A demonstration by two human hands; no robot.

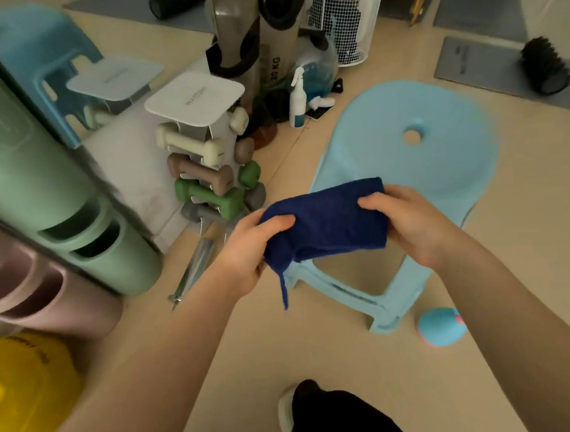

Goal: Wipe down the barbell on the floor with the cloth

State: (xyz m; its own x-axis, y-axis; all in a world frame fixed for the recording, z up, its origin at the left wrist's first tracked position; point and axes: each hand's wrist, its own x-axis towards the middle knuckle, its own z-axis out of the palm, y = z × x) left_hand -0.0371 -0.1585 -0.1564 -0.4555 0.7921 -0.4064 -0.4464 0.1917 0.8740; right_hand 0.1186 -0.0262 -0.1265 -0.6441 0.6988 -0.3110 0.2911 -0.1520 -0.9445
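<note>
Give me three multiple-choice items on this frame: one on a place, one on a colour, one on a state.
1. Where does the barbell lie?
A. on the floor by the dumbbell rack
B. on the blue stool
C. in the hands

2. What colour is the cloth?
A. white
B. dark blue
C. yellow

3. How is the cloth held?
A. by one hand
B. dropped on the floor
C. between both hands

Key: 1 A, the metal bar rests on the floor beside the rack; 2 B, it is navy; 3 C, left hand and right hand each grip an end.
</note>
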